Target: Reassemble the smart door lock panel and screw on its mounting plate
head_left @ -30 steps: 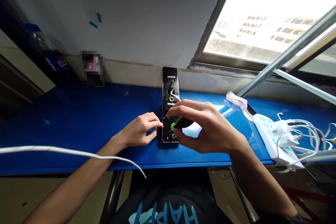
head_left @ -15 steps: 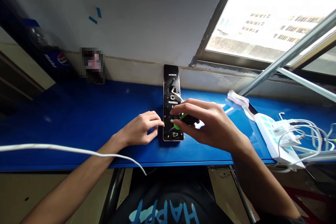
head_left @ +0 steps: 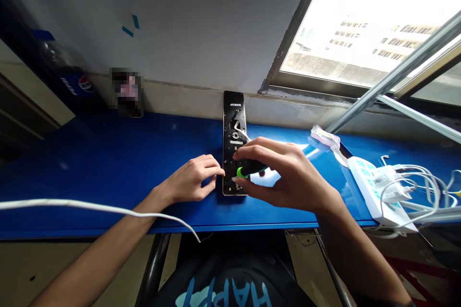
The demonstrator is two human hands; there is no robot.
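Observation:
A long black panel (head_left: 228,153), seemingly a door lock's back with screw holes and a white connector, stands out from the wall over the table. My left hand (head_left: 198,177) is at its left edge, index fingertip touching the rim and thumb apart, fingers loosely bent. Over the panel's lower part, my right hand (head_left: 284,172) holds a screwdriver (head_left: 252,168) with a dark handle and bright green end. Its shank and tip cannot be made out. A white cable (head_left: 245,135) runs from the panel's connector behind my right fingers.
On the right lie a white power strip (head_left: 367,187) with plugs and tangled cables and a small clear packet (head_left: 324,136). A loose white cable (head_left: 108,208) crosses my left forearm. A Pepsi bottle (head_left: 74,76) stands back left. Metal bars (head_left: 360,105) slant before the window.
The screwdriver's handle has swung to lie more sideways in my right hand, and the right thumb is slightly lower. My left hand has stayed at the panel's edge.

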